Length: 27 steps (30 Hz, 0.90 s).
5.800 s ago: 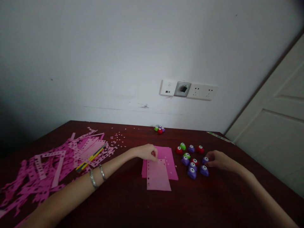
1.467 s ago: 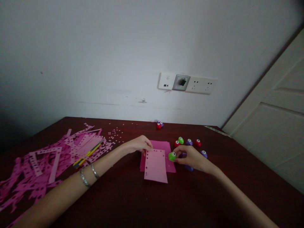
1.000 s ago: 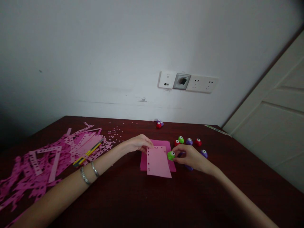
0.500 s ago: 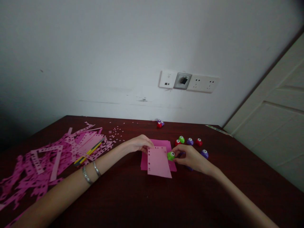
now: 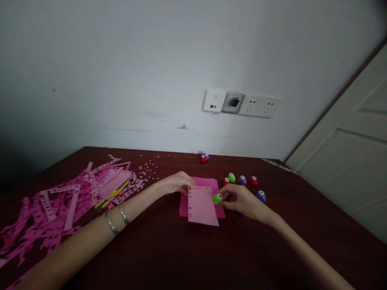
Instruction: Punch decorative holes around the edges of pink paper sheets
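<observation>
My left hand (image 5: 181, 183) pinches the top left corner of a light pink paper sheet (image 5: 202, 207). Small punched holes run along the sheet's left and top edges. At its right edge sits a green craft hole punch (image 5: 217, 198) with a white, eye-like button. My right hand (image 5: 237, 198) has thumb and fingers closed around this punch. Beneath the sheet lies a stack of darker pink paper (image 5: 208, 182). A purple punch (image 5: 260, 196) stands just right of my right hand.
Pink punched strips (image 5: 60, 201) heap up on the left, with a yellow and dark cutter or pen (image 5: 114, 194) on them. Paper dots (image 5: 148, 169) lie behind. More punches, a red one (image 5: 253, 181) among them, stand at right. A wall (image 5: 136, 72) rises behind the table.
Nearly everything stays in place; both hands keep their hold on the sheet and the green hole punch. The view has shifted very slightly.
</observation>
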Available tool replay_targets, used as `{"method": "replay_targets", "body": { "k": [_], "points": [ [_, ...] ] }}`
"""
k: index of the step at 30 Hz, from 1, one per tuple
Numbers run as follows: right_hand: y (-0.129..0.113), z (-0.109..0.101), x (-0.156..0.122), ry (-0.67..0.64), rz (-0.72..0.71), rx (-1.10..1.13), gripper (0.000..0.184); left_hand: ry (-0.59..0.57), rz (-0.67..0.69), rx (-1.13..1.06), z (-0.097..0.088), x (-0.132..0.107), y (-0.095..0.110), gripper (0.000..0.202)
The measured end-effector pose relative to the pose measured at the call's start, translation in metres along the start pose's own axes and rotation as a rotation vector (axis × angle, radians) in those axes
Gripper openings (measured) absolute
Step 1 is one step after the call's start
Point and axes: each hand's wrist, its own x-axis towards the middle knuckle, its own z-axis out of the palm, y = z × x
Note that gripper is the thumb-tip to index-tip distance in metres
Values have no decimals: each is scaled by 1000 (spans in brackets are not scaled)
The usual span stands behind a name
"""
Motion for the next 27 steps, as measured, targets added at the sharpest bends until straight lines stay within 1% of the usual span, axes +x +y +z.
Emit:
{"method": "replay_targets", "body": {
  "k": [10,17,27],
  "points": [
    [-2,0,0,4,-18,-16,17,7,-14,-9,2,-2,2,13],
    [-3,0,0,19,-29,-39,16,11,-30,-23,6,-3,3,10],
    [-7,0,-1,18,-29,-34,16,15,-33,-50,5,-2,3,10]
  ]
}}
